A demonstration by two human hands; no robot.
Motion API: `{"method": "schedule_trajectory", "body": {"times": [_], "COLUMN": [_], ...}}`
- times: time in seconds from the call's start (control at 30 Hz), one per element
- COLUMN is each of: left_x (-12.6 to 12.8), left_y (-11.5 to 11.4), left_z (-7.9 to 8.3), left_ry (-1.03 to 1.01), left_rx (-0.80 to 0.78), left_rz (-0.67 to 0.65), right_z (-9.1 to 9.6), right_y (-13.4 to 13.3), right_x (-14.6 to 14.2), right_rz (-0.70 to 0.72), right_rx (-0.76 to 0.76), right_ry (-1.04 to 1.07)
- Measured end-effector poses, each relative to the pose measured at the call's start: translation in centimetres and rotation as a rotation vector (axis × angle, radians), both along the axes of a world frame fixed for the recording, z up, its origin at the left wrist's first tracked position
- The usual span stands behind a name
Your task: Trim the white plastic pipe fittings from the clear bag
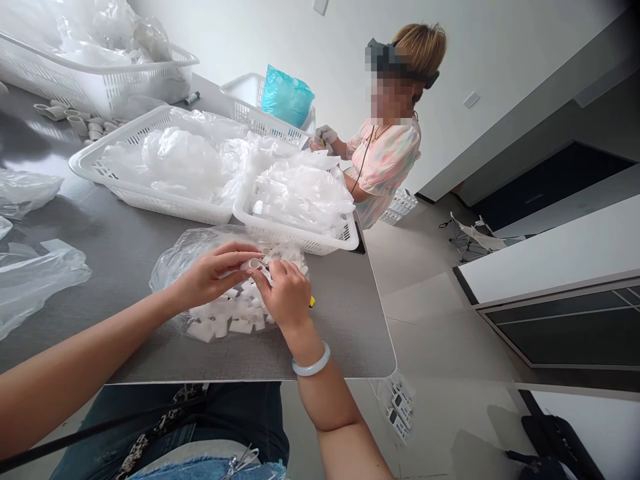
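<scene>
My left hand [217, 270] is closed, its fingers and thumb pinching a short white plastic pipe fitting [255, 265] with its round opening toward me. Against that fitting my right hand [290, 290] is closed around a slim tool; only its yellow end [313, 302] shows beside the palm, with a dark tip near the fitting. The tool's exact kind is hidden by the fingers. Beneath both hands, a clear plastic bag [173, 257] lies spread on the table, with many loose white pipe fittings [243, 325] on it.
White baskets [295, 241] of clear bags stand behind my hands. Grey fittings [77, 125] and a black marker [192, 99] lie back left, loose plastic bags [43, 280] at left. A blue bag [287, 97] sits in a far basket near a gloved co-worker [383, 150]. The table's edge [383, 313] is close right.
</scene>
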State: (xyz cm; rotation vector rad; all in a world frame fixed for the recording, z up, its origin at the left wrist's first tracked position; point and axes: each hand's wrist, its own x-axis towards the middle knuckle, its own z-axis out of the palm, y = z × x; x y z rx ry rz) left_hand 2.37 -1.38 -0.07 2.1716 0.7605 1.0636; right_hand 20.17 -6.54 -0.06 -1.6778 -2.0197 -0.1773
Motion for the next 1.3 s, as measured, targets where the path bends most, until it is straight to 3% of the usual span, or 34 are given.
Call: {"method": "schedule_trajectory", "body": {"times": [0.1, 0.7, 1.07, 1.3], "left_x": [-0.08, 0.27, -0.01, -0.1], "left_y": [0.08, -0.09, -0.02, -0.16], "left_z": [0.0, -0.08, 0.02, 0.22], "left_ry": [-0.019, -0.063, -0.069, -0.024], "left_rx": [0.011, 0.019, 0.063, 0.149], "left_rz": [-0.038, 0.065, 0.021, 0.032], "right_z": [0.11, 0.0, 0.11, -0.08], "right_y": [-0.11, -0.17, -0.24, -0.26], "right_x": [0.06, -0.18, -0.06, -0.21], "right_rz": [0.011, -0.003, 0.043, 0.078], "right_rx": [-0.01, 0.041, 0.036, 0.193], "right_ry": [-0.012, 0.031, -0.007, -0.026]}}
